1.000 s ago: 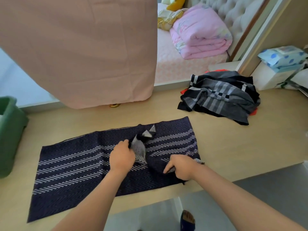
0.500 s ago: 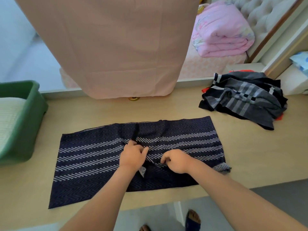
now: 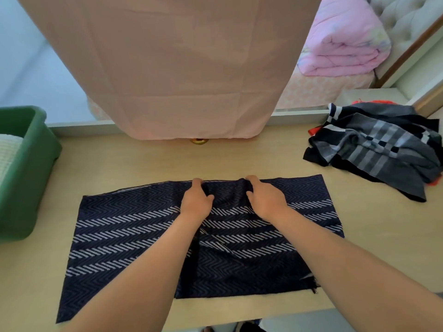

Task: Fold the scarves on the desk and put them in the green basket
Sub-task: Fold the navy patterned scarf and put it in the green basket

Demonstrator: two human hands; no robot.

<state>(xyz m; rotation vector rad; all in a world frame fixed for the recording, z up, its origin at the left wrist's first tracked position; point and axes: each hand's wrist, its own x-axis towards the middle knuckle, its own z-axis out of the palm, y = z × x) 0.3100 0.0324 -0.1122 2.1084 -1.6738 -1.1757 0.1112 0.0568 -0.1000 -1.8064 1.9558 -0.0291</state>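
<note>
- Head view, looking down on scarf (image 3: 131, 224): lying spread across middle of desk (image 3: 143, 161), running left to right, seemingly doubled over on its right half.
- Bunching into a small ridge at far hem, right between the two hands.
- Gripping that far hem with left hand (image 3: 195, 200): curling fingers over the edge, resting thumb on top of the cloth.
- Doing much the same with right hand (image 3: 265, 200), just beside the ridge, fingers hooking over the hem and pinching it.
- Judging the cloth as light, soft and limp, with a woven face unlikely to slide on the wood; probably sagging and creasing if lifted from one point.
- Advising a hold at hem or corners, hands set well apart, not mid-panel, and keeping edges matched while bringing a fold over.
- Reading the step as squaring up or starting a fold; folding not yet finished.
- Waiting well off to the right on the desk: pile (image 3: 376, 152) of grey striped scarves, crumpled, with red showing beneath.
- Standing at the left end: basket (image 3: 31, 164), already holding a pale cloth (image 3: 8, 154).
- Hanging behind the desk: pink curtain (image 3: 179, 68).
</note>
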